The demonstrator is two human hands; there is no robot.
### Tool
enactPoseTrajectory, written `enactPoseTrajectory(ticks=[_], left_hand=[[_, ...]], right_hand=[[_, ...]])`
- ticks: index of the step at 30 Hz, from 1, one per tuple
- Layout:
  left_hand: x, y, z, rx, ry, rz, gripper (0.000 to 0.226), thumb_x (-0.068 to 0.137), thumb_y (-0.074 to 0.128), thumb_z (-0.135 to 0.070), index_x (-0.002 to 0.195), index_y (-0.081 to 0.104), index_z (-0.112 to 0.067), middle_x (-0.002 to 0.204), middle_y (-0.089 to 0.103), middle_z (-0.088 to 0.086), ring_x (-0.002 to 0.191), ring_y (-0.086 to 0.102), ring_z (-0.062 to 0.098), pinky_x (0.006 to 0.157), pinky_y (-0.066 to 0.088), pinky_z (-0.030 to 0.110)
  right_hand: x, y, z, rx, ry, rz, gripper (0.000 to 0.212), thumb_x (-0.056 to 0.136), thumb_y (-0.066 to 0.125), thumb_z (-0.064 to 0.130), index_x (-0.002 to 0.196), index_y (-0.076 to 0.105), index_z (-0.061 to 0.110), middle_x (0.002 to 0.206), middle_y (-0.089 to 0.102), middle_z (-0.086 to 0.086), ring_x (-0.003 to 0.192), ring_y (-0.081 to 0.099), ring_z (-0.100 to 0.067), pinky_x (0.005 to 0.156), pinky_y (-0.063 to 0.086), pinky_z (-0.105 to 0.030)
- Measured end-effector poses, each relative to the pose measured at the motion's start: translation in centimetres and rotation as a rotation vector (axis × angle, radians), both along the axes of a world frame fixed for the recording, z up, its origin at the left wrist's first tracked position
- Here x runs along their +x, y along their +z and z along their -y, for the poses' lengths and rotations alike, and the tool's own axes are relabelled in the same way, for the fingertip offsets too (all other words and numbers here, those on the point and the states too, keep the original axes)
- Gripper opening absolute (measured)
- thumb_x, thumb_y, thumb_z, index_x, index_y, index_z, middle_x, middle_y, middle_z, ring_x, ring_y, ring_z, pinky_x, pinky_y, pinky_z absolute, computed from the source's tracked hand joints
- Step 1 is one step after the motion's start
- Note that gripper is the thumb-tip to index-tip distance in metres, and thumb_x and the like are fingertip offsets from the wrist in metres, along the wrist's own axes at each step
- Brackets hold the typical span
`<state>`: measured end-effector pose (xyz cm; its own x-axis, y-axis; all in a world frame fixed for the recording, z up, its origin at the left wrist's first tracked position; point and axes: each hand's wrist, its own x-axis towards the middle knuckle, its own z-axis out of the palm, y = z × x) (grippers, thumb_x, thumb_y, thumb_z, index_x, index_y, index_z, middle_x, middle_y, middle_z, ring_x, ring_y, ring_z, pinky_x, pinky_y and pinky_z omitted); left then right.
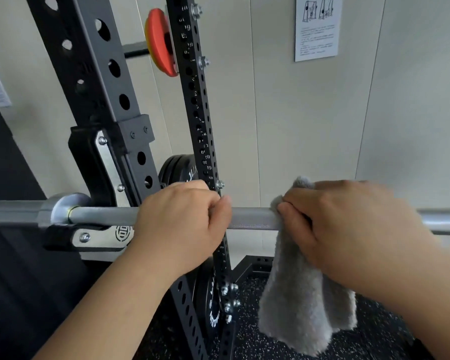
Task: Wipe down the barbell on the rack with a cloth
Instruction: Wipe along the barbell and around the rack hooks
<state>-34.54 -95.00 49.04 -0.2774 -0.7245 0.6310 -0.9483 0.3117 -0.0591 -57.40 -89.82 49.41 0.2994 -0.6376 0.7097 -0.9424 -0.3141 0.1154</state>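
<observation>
Place: a gym, in its weight-training corner.
Rack: a black steel rack (195,105), its uprights punched with rows of numbered holes.
Bar: a steel barbell (250,216) lies across the rack's hook.
Weights: black plates (177,170) sit behind the upright, with a red plate (159,42) higher up.
Floor: black speckled rubber matting (270,346).
Wall: pale panels carrying a printed sheet (316,27) with equipment diagrams.

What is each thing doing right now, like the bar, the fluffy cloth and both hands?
barbell: lying level on the rack's hook.
cloth: draped over the barbell, ends hanging down.
left hand: curled round the bare barbell.
right hand: grips the cloth against the barbell.
orange plate: stored high on the rack.
black plates: stored lower on the rack.
</observation>
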Motion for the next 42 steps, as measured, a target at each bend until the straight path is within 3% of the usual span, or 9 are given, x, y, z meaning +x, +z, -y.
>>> enactPoseTrajectory(ticks=[4,7,10,16,20,23,29,36,42], left_hand=[[0.0,1.7,0.2,0.173,-0.114,-0.044,0.055,0.095,0.023,-0.055,0.061,0.055,-0.025,0.142,0.045,-0.023,0.127,0.04,0.002,0.081,0.047,0.034],[-0.3,1.1,0.1,0.149,-0.113,-0.053,0.054,0.096,0.021,-0.047,0.063,0.054,-0.021,0.078,0.063,-0.009,0.071,0.055,0.006,0.06,0.039,0.032],[-0.3,0.2,0.4,-0.037,-0.054,-0.006,0.053,0.093,0.017,-0.045,0.051,0.036,-0.019,0.044,0.035,-0.004,0.043,0.036,0.013,0.046,0.023,0.029],[-0.4,-2.0,1.0,-0.375,-0.121,-0.082,0.032,0.092,0.037,-0.026,0.06,0.035,-0.025,0.057,0.027,-0.011,0.052,0.028,0.018,0.057,0.019,0.029],[-0.5,-2.7,1.5,-0.503,-0.168,-0.125,0.035,0.093,0.037,-0.024,0.06,0.046,-0.022,0.061,0.03,-0.011,0.055,0.03,0.017,0.056,0.024,0.031],[-0.5,-2.7,1.5,-0.492,-0.152,-0.111,0.036,0.093,0.037,-0.025,0.059,0.046,-0.021,0.059,0.031,-0.01,0.054,0.031,0.018,0.057,0.021,0.031],[-0.5,-2.1,0.4,-0.349,-0.143,-0.106,0.033,0.095,0.037,-0.027,0.062,0.036,-0.024,0.056,0.029,-0.01,0.052,0.031,0.022,0.057,0.02,0.031],[-0.7,-1.6,0.0,-0.252,-0.081,-0.069,0.042,0.097,0.035,-0.035,0.056,0.038,-0.022,0.05,0.034,-0.006,0.048,0.034,0.022,0.053,0.014,0.029],[-0.7,-1.5,-0.2,-0.197,-0.062,-0.063,0.049,0.097,0.033,-0.039,0.054,0.044,-0.018,0.047,0.038,-0.004,0.047,0.038,0.025,0.052,0.016,0.031]], right_hand=[[2.9,-1.3,1.3,0.001,0.076,-0.1,0.034,0.103,0.035,0.052,0.097,0.062,0.034,0.069,0.054,0.011,0.048,0.051,-0.019,0.042,0.042,-0.027],[0.3,-0.5,0.1,0.035,0.034,-0.067,0.044,0.104,0.025,0.058,0.092,0.061,0.037,0.064,0.05,0.015,0.045,0.045,-0.008,0.04,0.034,-0.021],[-1.4,0.4,-0.7,0.049,-0.072,0.003,0.058,0.1,0.011,0.064,0.078,0.056,0.034,0.056,0.047,0.012,0.047,0.047,-0.006,0.043,0.042,-0.026],[2.9,-1.6,1.3,-0.01,0.055,-0.138,0.033,0.103,0.042,0.052,0.09,0.06,0.027,0.068,0.053,0.007,0.048,0.05,-0.021,0.043,0.037,-0.027],[-0.5,-0.5,0.3,0.049,0.02,-0.08,0.051,0.104,0.019,0.062,0.086,0.057,0.032,0.063,0.049,0.012,0.046,0.049,-0.012,0.042,0.047,-0.028],[-2.6,0.5,-0.3,0.068,-0.11,-0.029,0.066,0.099,0.006,0.066,0.078,0.058,0.031,0.055,0.048,0.011,0.049,0.052,-0.011,0.047,0.051,-0.029],[0.7,-1.8,0.8,-0.062,0.049,-0.149,0.033,0.104,0.04,0.051,0.093,0.061,0.028,0.073,0.056,0.006,0.051,0.054,-0.023,0.046,0.037,-0.026],[-2.5,-0.1,-0.4,-0.007,-0.27,-0.042,0.053,0.102,0.019,0.05,0.076,0.059,0.026,0.061,0.05,0.007,0.055,0.057,-0.024,0.05,0.047,-0.028],[0.4,-2.4,0.1,-0.085,0.025,-0.099,0.028,0.105,0.046,0.043,0.104,0.067,0.024,0.079,0.062,0.002,0.059,0.057,-0.026,0.055,0.041,-0.031]])
